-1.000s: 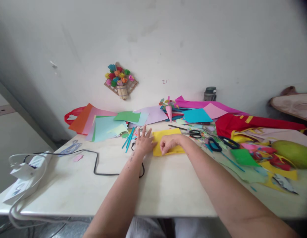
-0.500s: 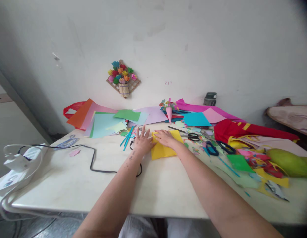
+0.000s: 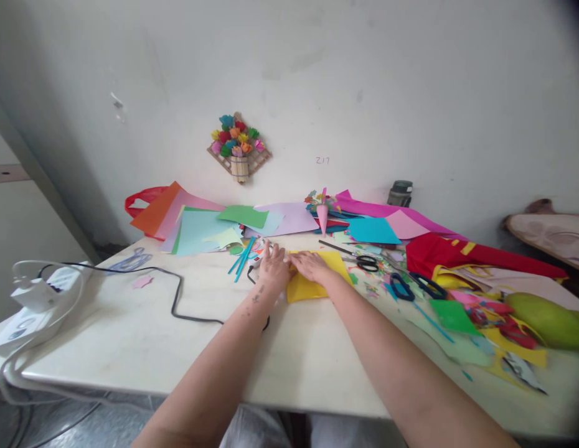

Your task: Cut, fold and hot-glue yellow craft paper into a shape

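Observation:
A yellow sheet of paper (image 3: pixel 312 290) lies on the table before me, its left edge partly covered by my fingers. My right hand (image 3: pixel 312 266) rests flat on its upper left part, fingers stretched towards the left edge. Beside that edge is my left hand (image 3: pixel 274 267), its fingers extended and a little bent, the thumb side close to my right fingertips. Whether the left fingertips touch the paper is hard to tell. Just left of that hand a small white device with a black cord (image 3: pixel 200 319) is mostly hidden. Blue paper strips (image 3: pixel 243 258) lie nearby.
Coloured sheets (image 3: pixel 203 230) lie along the wall. Black-handled scissors (image 3: pixel 367 263) and blue-handled scissors (image 3: pixel 401 287) are to the right, near paper scraps (image 3: pixel 452 316) and a green fruit (image 3: pixel 541 317). A white power strip (image 3: pixel 47 320) stands at the left edge.
My left hand has shifted right to the paper's left edge, its fingers now less spread. My right hand stays on the sheet. The view has turned slightly.

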A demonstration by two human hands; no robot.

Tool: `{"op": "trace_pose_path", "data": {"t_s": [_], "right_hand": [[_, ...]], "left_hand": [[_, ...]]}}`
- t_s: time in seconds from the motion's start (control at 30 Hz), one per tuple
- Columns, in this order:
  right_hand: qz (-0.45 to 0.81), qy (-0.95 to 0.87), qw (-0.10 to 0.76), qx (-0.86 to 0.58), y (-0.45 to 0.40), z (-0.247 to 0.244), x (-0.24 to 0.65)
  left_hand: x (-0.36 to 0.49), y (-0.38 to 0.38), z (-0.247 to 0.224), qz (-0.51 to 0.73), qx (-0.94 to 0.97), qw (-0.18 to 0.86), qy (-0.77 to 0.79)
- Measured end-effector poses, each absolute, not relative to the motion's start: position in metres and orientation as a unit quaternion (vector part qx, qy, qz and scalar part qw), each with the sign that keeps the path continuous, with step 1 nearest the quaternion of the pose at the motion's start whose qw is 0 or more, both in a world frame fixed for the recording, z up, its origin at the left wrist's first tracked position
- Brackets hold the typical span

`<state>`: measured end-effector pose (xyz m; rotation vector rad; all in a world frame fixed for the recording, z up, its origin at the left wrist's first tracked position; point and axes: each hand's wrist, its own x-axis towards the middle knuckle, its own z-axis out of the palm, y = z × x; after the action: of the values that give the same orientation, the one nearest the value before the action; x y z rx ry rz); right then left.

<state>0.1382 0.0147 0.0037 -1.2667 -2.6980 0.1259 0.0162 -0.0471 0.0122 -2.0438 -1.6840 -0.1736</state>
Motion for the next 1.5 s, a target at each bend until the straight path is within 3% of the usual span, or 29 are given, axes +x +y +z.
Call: {"op": "trace_pose_path", "data": {"t_s": [0.3,0.83,1.5], "right_hand": [[0.066,-0.888,0.073,-0.450,0.005,0.012,0.138],[0.035,-0.877,0.041,-0.477,0.015,0.013,0.122],[0.013,-0.873,-0.001,-0.488,0.035,0.009,0.121]], "left_hand": [[0.022,-0.051,0.014,-0.006,-0.763,0.260,-0.591],[0.015,-0.059,0.003,-0.080,-0.759,0.255,-0.594],[0.017,-0.077,0.012,-0.075,-0.777,0.207,-0.590]]}}
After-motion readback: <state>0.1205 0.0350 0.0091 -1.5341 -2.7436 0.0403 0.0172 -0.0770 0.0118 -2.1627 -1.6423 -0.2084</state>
